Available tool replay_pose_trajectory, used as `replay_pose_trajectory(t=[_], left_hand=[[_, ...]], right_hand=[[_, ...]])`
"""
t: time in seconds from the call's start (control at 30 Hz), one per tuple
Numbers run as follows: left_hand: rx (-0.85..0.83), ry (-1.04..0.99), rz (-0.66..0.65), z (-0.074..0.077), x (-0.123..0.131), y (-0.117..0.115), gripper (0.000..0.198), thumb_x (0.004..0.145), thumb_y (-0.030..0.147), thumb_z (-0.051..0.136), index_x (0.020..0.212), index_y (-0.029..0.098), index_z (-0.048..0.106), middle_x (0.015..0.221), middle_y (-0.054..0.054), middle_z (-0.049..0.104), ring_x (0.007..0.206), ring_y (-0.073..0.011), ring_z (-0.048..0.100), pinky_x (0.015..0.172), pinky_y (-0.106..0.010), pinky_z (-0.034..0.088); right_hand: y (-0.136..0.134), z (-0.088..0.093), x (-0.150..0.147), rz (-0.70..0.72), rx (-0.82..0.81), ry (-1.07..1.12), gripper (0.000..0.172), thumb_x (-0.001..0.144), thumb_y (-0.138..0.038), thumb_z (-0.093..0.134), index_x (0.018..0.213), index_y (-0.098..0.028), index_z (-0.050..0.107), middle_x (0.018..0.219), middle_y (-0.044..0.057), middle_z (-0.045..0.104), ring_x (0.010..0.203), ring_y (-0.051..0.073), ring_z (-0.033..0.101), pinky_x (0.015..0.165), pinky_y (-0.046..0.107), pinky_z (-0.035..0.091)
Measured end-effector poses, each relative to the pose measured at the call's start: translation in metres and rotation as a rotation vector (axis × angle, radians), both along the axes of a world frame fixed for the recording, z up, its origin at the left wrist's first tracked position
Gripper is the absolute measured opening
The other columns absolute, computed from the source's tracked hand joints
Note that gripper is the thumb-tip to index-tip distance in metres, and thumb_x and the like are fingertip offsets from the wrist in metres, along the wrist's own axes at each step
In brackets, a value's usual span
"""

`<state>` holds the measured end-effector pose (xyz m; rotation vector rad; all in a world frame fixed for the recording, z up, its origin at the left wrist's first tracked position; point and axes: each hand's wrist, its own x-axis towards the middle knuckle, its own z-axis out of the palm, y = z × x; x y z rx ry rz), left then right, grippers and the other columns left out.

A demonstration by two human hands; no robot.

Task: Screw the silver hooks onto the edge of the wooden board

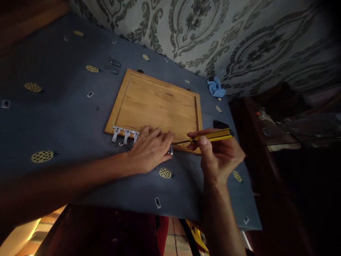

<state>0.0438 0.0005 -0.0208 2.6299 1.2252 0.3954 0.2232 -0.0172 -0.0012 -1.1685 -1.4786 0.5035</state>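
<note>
A wooden board (160, 106) with a raised frame lies flat on the table. Along its near edge runs a silver hook rail (127, 134), whose left hooks hang over the edge. My left hand (151, 150) covers the middle of the rail, fingers curled on the board and thumb below, gripping the rail near its right end. In my right hand (220, 154) is a yellow and black screwdriver (213, 136), held nearly level. Its shaft points left, and the tip is at the rail's right end beside my left fingers; the exact contact is hidden.
A blue tablecloth (66, 135) with pineapple prints covers the table. A crumpled blue cloth (216, 87) and a dark flat object (221, 124) lie on the right. Small metal pieces (114, 63) sit at the back left. Patterned wallpaper (197, 32) rises behind; dark furniture (266, 160) stands at right.
</note>
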Motion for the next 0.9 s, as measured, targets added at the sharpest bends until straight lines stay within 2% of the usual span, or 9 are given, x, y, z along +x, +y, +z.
replay_pose_trajectory(t=[0.2,0.3,0.43,0.5,0.6,0.8,0.9], left_hand=[[0.014,-0.021,0.0,-0.002,0.0,-0.001,0.046,0.09,0.042,0.073,0.12,0.015,0.05,0.104,-0.009,0.07,0.106,-0.0283,0.061,0.091,-0.04,0.039],[0.015,-0.018,0.001,-0.002,0.0,0.0,0.045,0.09,0.041,0.073,0.119,0.015,0.05,0.104,-0.009,0.07,0.106,-0.0284,0.062,0.09,-0.04,0.039],[0.015,-0.016,-0.001,-0.003,-0.001,0.0,0.049,0.09,0.042,0.073,0.122,0.013,0.05,0.105,-0.01,0.07,0.107,-0.0288,0.062,0.092,-0.041,0.038],[0.018,-0.02,-0.003,-0.003,-0.001,0.0,0.049,0.09,0.042,0.072,0.123,0.013,0.049,0.105,-0.01,0.07,0.107,-0.0288,0.062,0.092,-0.04,0.038],[0.023,-0.02,-0.002,-0.003,-0.001,-0.001,0.047,0.091,0.042,0.071,0.121,0.014,0.049,0.104,-0.01,0.07,0.106,-0.0284,0.062,0.091,-0.04,0.038],[0.021,-0.006,-0.008,-0.002,0.0,-0.001,0.048,0.091,0.043,0.071,0.123,0.014,0.048,0.104,-0.009,0.069,0.107,-0.0288,0.062,0.09,-0.04,0.038],[0.008,-0.001,-0.007,0.0,-0.001,-0.001,0.046,0.092,0.043,0.07,0.122,0.014,0.049,0.106,-0.01,0.07,0.108,-0.0288,0.061,0.09,-0.04,0.038]], right_hand=[[0.001,0.0,0.001,0.023,-0.024,-0.004,0.012,0.088,-0.032,0.077,0.086,-0.021,0.073,0.086,0.001,0.075,0.052,0.011,0.065,0.048,0.024,0.057],[0.002,0.005,0.005,0.09,-0.081,0.019,0.014,0.085,-0.034,0.079,0.089,-0.022,0.073,0.085,0.001,0.075,0.054,0.012,0.067,0.05,0.025,0.059],[0.003,0.012,0.013,0.194,-0.181,0.035,0.021,0.085,-0.037,0.079,0.101,-0.024,0.076,0.093,0.002,0.076,0.064,0.016,0.072,0.059,0.031,0.065],[0.002,0.013,0.015,0.21,-0.195,0.016,0.017,0.084,-0.036,0.08,0.095,-0.023,0.077,0.095,0.003,0.077,0.06,0.015,0.071,0.058,0.031,0.064],[0.002,0.008,0.012,0.12,-0.119,-0.037,0.016,0.082,-0.035,0.082,0.081,-0.021,0.076,0.084,0.002,0.076,0.049,0.012,0.063,0.046,0.026,0.056],[0.0,-0.015,-0.005,-0.299,0.117,-0.175,0.031,0.074,-0.043,0.087,0.071,-0.02,0.067,0.059,-0.005,0.061,0.045,0.011,0.053,0.043,0.023,0.043],[0.001,-0.018,-0.011,-0.346,0.164,-0.122,0.033,0.077,-0.044,0.084,0.069,-0.02,0.062,0.057,-0.005,0.058,0.045,0.011,0.054,0.041,0.023,0.041]])
